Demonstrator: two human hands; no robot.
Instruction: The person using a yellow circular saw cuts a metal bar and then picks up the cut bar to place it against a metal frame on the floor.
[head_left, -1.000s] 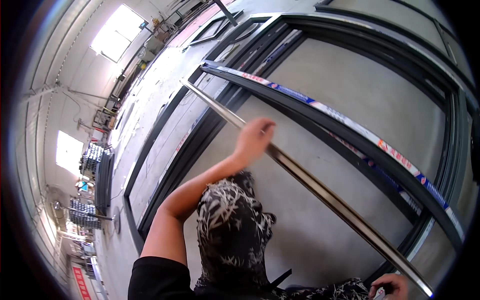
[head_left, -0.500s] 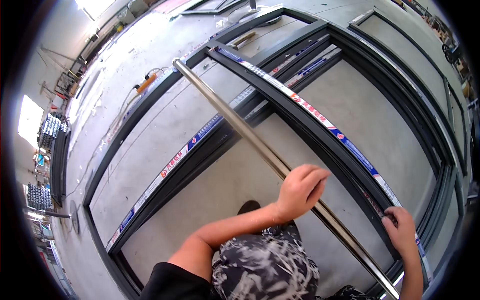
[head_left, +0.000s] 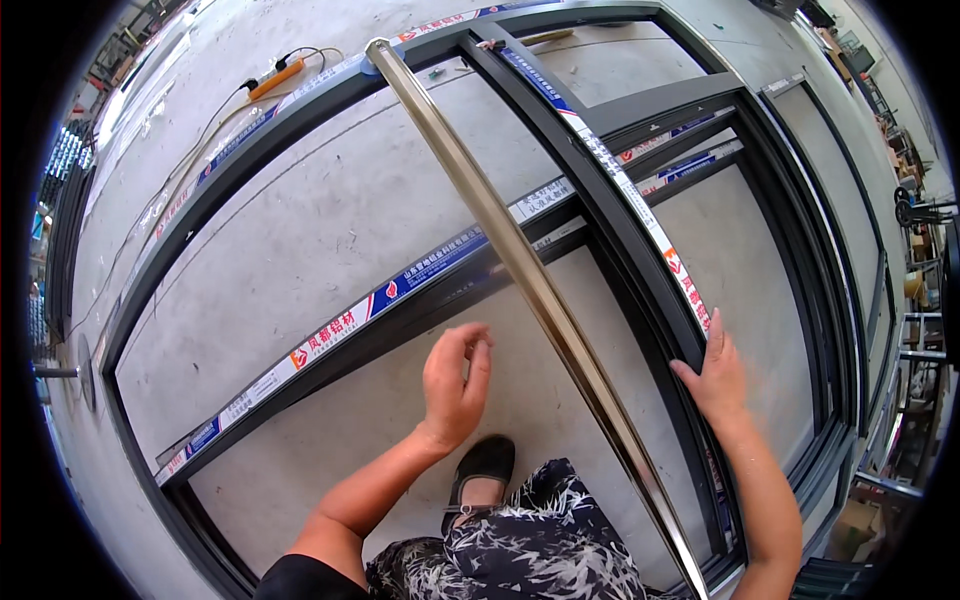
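My left hand (head_left: 458,385) hovers left of a long shiny metal tube (head_left: 480,200), not touching it. Its thumb and fingers are curled together; whatever they may hold is hidden. My right hand (head_left: 716,375) lies at a dark grey frame bar (head_left: 615,225) covered with printed film, with the thumb and index finger spread apart. Its other fingers are blurred. The tube slopes across the large dark window frame (head_left: 140,310), its far end over the frame's far rail. A film-covered crossbar (head_left: 380,300) runs slantwise beneath the tube.
My shoe (head_left: 485,460) stands on the floor inside the frame. Beyond the far rail lies an orange power strip (head_left: 277,78) with its cable. Another dark frame (head_left: 845,160) lies to the right. A round metal base (head_left: 88,372) stands at the left.
My left hand has moved left, away from the tube. My right hand has gone farther up along the film-covered bar, its fingers now spread. The view has shifted, too.
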